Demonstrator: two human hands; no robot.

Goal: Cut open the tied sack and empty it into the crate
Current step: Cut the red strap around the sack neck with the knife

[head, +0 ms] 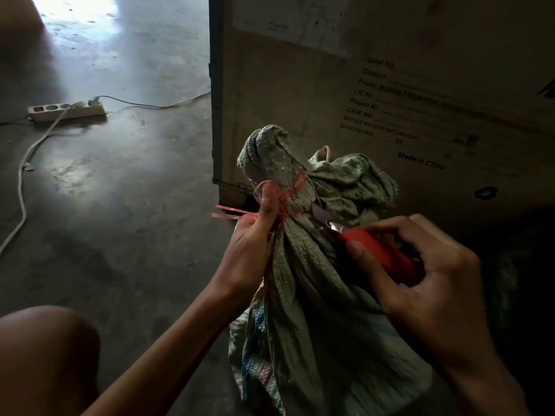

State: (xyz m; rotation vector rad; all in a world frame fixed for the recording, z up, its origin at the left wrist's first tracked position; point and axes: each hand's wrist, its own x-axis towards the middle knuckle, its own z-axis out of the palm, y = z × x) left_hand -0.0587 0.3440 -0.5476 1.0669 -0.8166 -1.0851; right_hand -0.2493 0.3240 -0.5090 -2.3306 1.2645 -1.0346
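Dim and grainy: daylight from the upper left blows out a white glare on the floor [120, 175] and fades fast. The sack [300, 280] catches weak light on its upper folds, lettering on the box [300, 85] is soft, and the lower right corner is nearly black.

— What does the floor [120, 205] look like?

— Bare grey concrete, smooth and slightly glossy, with dull stains and scuffs across the middle left of the frame.

— And the light?

— It comes in from the upper left, where a bright patch [78, 13] glares white on the concrete. The shine fades towards the centre, and the lower right of the frame is almost black.

— Anything lying on the floor?

— A white power strip [67, 111] at the left, with a red switch at its left end and plugs in its sockets. One white cable [21, 181] curves from it down along the left edge. A thinner lead [156, 106] trails off to the right.
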